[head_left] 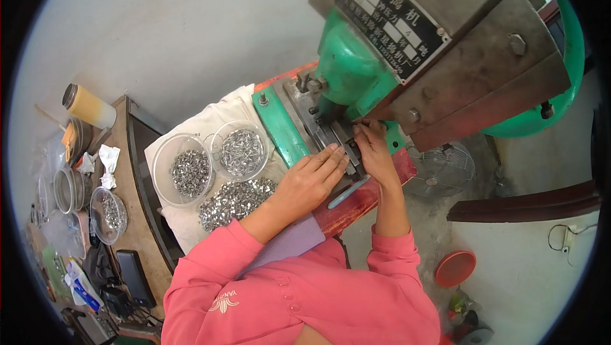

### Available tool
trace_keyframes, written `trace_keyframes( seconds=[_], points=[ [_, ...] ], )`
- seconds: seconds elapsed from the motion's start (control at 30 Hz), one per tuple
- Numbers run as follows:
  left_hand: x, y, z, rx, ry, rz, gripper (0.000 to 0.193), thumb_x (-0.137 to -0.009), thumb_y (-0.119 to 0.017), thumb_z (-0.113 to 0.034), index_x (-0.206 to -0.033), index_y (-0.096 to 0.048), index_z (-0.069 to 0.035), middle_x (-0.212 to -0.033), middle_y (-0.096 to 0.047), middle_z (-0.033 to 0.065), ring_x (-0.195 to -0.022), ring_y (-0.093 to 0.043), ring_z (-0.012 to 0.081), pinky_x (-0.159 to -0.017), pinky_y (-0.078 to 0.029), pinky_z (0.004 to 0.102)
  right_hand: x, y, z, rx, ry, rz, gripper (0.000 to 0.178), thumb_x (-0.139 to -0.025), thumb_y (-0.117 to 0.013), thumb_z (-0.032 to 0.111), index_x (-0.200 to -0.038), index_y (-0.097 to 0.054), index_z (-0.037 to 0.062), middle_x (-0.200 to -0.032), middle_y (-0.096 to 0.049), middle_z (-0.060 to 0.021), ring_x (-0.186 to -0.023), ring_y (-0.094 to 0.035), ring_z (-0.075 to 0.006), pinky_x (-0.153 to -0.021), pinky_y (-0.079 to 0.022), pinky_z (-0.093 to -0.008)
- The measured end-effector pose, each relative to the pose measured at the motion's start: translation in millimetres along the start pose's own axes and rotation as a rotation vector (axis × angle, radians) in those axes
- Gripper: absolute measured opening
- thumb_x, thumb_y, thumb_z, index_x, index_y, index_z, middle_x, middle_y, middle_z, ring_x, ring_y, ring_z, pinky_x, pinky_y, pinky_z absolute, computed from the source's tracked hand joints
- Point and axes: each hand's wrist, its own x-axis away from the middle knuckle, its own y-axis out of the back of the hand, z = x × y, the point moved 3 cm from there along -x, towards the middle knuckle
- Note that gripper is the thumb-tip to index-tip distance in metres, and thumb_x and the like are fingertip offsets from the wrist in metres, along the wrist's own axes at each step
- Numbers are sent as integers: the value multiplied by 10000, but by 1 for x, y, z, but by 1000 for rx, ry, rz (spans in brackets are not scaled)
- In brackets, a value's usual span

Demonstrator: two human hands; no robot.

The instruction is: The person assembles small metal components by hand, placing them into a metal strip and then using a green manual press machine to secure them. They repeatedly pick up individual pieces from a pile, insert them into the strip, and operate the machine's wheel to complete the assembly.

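My left hand (pixel 310 178) reaches over the near left side of a green bench press (pixel 356 65), its fingers stretched out with the tips at the steel die block (pixel 328 136). The underside of that hand and its thumb are hidden. At the right side of the same block, my right hand (pixel 374 147) is closed with bent fingers; whatever they pinch is too small or covered. Left of the press stand two clear round tubs, one with short metal pieces (pixel 191 172), one with slender metal pieces (pixel 242 151). A loose heap of shiny metal pieces (pixel 235 202) lies beside my left forearm.
A pale blue bar (pixel 349 192) lies on the red bench edge (pixel 356 210) below the die. White cloth (pixel 223 106) lies under the tubs. At left, a wooden table (pixel 141 218) bears a yellow cup (pixel 90 106) and a tub of metal bits (pixel 109 214). A floor fan (pixel 445 170) stands at right.
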Motion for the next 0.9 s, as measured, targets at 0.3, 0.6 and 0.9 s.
trace_keyframes(
  seconds=[0.3,0.6,0.9],
  points=[
    [7,-4,3,147,46,-36,424,-855,-564,-64,-1272,-617,-4,-1363,-591,139,-1295,-559,275,-894,-513,336,2,0,-4,-108,-72,36,269,-1000,-577,237,-978,-667,-15,-1104,-595,-170,-1067,-543,-306,-938,-405,-399],
    [21,-5,16,461,423,-185,809,-731,-804,-102,-1434,-423,20,-1435,-455,229,-1292,-489,402,-1050,-434,442,25,31,34,24,-15,-386,312,-996,-556,187,-1190,-626,-48,-1203,-614,-144,-1170,-536,-256,-996,-401,-377],
    [18,-22,24,572,561,-114,1035,-649,-870,-176,-1489,-296,14,-1465,-358,246,-1358,-368,413,-1138,-335,451,-18,195,39,-173,263,-1158,681,-1026,-492,466,-1383,-401,-108,-1390,-453,-221,-1214,-509,-288,-1030,-412,-406]
  ],
)
